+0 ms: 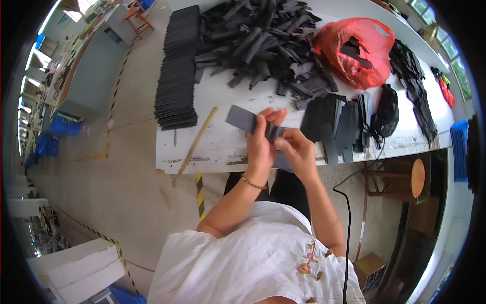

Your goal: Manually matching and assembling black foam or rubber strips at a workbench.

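Above the near edge of the white table [217,161], my left hand [259,147] is closed round a dark grey flat strip [241,119], whose flat end sticks out to the left. My right hand [298,151] pinches the other end, where the dark material looks bent or folded [274,132]; whether this is one piece or several I cannot tell. Below my hands, part of a grey sheet [282,162] shows at the table edge. Left of my hands lies a thin yellowish stick [198,140], slanting over the edge.
A long row of stacked black pieces [175,76] lines the table's left side. Behind are a heap of loose black strips [253,40] and a red plastic bag [354,50]. Flat dark pieces [331,124] and a black bag [388,111] lie right. A black cable [348,218] hangs beside a wooden stool [417,178].
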Tool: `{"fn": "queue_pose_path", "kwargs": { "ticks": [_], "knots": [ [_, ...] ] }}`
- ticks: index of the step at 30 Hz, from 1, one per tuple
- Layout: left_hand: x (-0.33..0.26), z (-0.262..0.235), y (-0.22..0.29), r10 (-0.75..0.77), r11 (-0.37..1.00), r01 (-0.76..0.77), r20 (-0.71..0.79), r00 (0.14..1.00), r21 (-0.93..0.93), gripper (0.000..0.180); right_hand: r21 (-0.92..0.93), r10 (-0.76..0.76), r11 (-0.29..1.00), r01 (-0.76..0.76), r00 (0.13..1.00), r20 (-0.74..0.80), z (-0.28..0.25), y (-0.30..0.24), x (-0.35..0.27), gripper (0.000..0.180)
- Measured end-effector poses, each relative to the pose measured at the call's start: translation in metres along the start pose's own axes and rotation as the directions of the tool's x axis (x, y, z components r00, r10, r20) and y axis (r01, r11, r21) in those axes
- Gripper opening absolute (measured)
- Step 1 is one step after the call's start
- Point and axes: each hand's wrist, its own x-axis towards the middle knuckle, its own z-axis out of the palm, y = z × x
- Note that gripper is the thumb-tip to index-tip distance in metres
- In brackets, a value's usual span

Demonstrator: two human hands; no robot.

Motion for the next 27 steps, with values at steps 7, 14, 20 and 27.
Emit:
{"fn": "queue_pose_path", "kwargs": {
  "ticks": [7, 14, 20, 27],
  "knots": [
    [0.018, -0.004, 0.037, 0.118, 0.993, -0.12, 0.169, 0.979, 0.005, 0.039, 0.391, 0.25, 0.906, -0.163, 0.95, -0.185, -0.014, 0.0, -0.012, 0.018],
    [0.011, -0.024, 0.034, 0.016, 0.999, -0.02, 0.132, 0.991, 0.028, 0.033, -0.273, -0.342, 0.918, 0.288, 0.923, -0.177, 0.0, -0.02, -0.005, 0.005],
    [0.011, -0.049, 0.042, 0.034, 0.998, -0.035, 0.014, 0.999, 0.046, 0.019, -0.297, -0.417, 0.883, 0.364, 0.899, -0.137, -0.007, -0.018, -0.009, 0.008],
    [0.009, -0.058, 0.042, -0.039, 0.887, 0.064, -0.063, 0.997, 0.457, 0.015, -0.281, -0.209, 0.946, 0.161, 0.966, -0.151, -0.02, 0.013, -0.003, 0.005]
  ]
}}
